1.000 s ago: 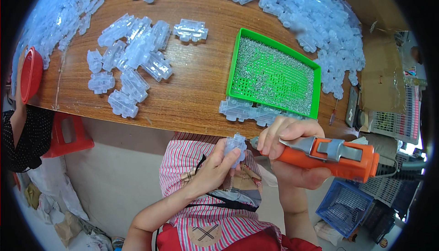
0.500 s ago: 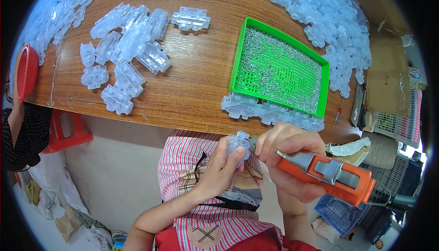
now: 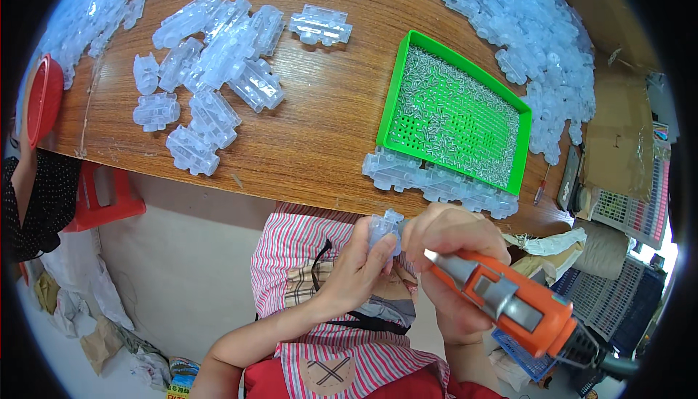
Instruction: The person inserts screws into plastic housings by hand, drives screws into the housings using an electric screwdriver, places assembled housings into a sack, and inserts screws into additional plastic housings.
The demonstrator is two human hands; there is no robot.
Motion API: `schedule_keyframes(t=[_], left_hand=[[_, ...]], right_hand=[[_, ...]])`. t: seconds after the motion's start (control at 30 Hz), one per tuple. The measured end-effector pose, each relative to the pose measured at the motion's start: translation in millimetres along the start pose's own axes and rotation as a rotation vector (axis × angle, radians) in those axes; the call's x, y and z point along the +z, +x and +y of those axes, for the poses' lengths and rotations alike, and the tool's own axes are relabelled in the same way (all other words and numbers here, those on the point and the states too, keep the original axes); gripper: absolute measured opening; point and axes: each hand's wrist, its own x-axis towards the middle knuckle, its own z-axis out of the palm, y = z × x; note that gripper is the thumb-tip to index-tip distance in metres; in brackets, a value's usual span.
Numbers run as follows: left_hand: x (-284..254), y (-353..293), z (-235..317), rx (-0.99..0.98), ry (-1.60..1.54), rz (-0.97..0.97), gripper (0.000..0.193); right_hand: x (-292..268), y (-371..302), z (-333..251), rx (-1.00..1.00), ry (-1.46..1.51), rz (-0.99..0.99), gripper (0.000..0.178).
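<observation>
Pinched in my left hand point(image 3: 352, 272) is a clear plastic housing part point(image 3: 384, 227), close to the table's front edge. My right hand point(image 3: 456, 238) grips an orange electric screwdriver point(image 3: 549, 330) with a metal lever on its side and a cable at its rear end. The tool's front end points left at the part. My right fingers wrap around that front end and hide the bit, so I cannot tell whether it touches the part. A green perforated tray point(image 3: 395, 88) of small silvery screws point(image 3: 436, 86) rests on the table beyond my right hand.
More clear parts point(image 3: 418, 175) line the tray's near side. Others form a loose group point(image 3: 225, 57) at left, with large heaps point(image 3: 509, 17) at the back. A red basket point(image 3: 45, 101) and another person's arm are at the left edge. A cardboard box point(image 3: 618, 134) stands at right.
The screwdriver's rear end has swung down and toward me, while its front end stays by the part. My left hand keeps its hold. The tabletop things appear shifted slightly right.
</observation>
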Motion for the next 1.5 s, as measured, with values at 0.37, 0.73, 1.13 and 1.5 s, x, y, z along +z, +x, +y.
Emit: schedule_keyframes(t=[0.37,0.73,1.13,1.5], left_hand=[[-7.2,-8.5,21.3,-0.315,-0.401,0.006,0.035],[-0.2,3.5,-1.3,-0.150,-0.418,0.096,0.029],[8.5,7.4,-5.3,-0.090,-0.471,0.132,0.024],[15.7,5.3,-6.6,-0.021,-0.517,0.196,0.025]], right_hand=[[-19.6,18.7,-37.0,-0.144,0.028,0.220,0.093],[-6.5,12.2,-23.0,-0.133,0.254,0.187,0.043],[-10.5,10.3,4.4,-0.173,-0.010,0.068,0.088],[-8.2,9.6,2.0,-0.091,-0.107,0.009,0.085]])
